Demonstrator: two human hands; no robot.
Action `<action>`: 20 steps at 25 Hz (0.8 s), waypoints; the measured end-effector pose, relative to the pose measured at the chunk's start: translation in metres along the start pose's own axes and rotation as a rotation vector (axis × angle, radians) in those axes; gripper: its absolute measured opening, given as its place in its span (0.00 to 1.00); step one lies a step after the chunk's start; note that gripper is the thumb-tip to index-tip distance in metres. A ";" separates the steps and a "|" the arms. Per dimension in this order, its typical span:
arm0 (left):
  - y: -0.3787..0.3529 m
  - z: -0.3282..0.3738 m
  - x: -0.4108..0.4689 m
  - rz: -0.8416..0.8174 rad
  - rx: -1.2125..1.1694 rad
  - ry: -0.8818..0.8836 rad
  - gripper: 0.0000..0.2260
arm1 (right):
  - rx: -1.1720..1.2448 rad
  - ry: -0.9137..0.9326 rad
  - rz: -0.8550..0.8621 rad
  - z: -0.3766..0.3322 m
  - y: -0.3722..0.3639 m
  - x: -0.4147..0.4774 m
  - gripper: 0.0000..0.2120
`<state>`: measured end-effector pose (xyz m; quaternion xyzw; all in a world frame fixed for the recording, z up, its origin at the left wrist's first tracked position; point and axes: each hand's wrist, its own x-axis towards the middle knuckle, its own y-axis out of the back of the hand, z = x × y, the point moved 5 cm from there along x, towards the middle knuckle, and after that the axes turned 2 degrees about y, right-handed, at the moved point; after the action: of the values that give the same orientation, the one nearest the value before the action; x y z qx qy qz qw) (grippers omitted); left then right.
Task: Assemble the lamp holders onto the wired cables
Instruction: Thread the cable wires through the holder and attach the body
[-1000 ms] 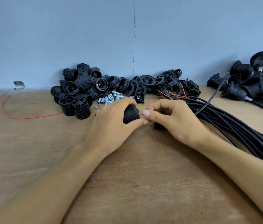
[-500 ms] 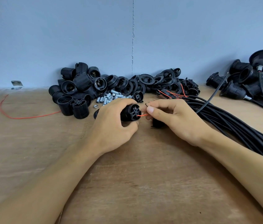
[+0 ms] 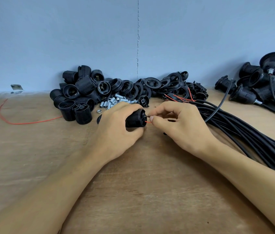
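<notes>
My left hand (image 3: 116,130) grips a black ribbed lamp holder (image 3: 136,119) lying on its side, its terminal end facing right. My right hand (image 3: 179,125) pinches a thin red wire (image 3: 147,122) between thumb and forefinger right at that end of the holder. The wire's far part is hidden under my right hand. A bundle of black cables (image 3: 245,132) with red wire ends runs from behind my right hand toward the lower right.
On the wooden table (image 3: 141,191) lie a pile of black lamp holders (image 3: 77,98), black rings (image 3: 153,85), small metal tubes and nuts (image 3: 111,103), and a loose red wire (image 3: 23,121). Holders with cables attached (image 3: 265,85) sit at far right, against a blue wall.
The holder has turned in my left hand so its end faces right more squarely. My right fingers have moved the red wire closer to the holder's end.
</notes>
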<state>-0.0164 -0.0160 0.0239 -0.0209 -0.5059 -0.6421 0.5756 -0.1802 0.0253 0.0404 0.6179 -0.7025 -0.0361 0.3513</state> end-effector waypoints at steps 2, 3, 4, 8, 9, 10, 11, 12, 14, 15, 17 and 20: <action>0.000 0.000 0.000 0.001 0.004 0.005 0.15 | -0.063 0.017 0.011 -0.003 0.001 0.000 0.09; 0.000 0.000 0.000 0.003 0.006 0.006 0.15 | -0.087 0.020 0.018 -0.003 0.001 0.000 0.08; 0.000 0.000 -0.001 0.003 0.006 0.007 0.15 | -0.103 0.019 0.024 -0.003 0.002 0.000 0.07; 0.001 0.002 0.000 0.005 0.002 0.000 0.16 | -0.157 0.023 0.048 -0.004 0.001 0.000 0.05; 0.001 0.003 0.000 0.008 0.003 -0.001 0.16 | -0.162 0.028 0.057 -0.004 0.001 -0.001 0.05; 0.001 0.003 0.000 0.008 0.004 -0.002 0.16 | -0.164 0.033 0.063 -0.005 0.001 -0.001 0.04; 0.001 0.004 0.000 0.007 0.003 -0.003 0.15 | -0.163 0.035 0.066 -0.005 0.001 -0.002 0.04; 0.001 0.004 0.000 0.007 -0.002 -0.004 0.16 | -0.157 0.032 0.066 -0.005 0.000 -0.002 0.04; 0.002 0.003 0.000 0.010 -0.021 0.003 0.16 | -0.129 0.017 0.062 -0.005 -0.001 -0.002 0.04; 0.002 0.003 0.000 0.009 -0.034 0.013 0.16 | -0.111 0.010 0.063 -0.004 -0.002 -0.002 0.05; 0.002 0.001 0.001 -0.001 -0.054 0.038 0.16 | -0.076 0.006 0.073 -0.005 -0.002 -0.002 0.06; 0.002 0.001 0.000 -0.009 -0.072 0.064 0.17 | -0.047 0.012 0.088 -0.006 -0.002 -0.003 0.06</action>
<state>-0.0157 -0.0156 0.0254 -0.0191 -0.4638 -0.6628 0.5875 -0.1753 0.0301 0.0428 0.5782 -0.7258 -0.0336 0.3712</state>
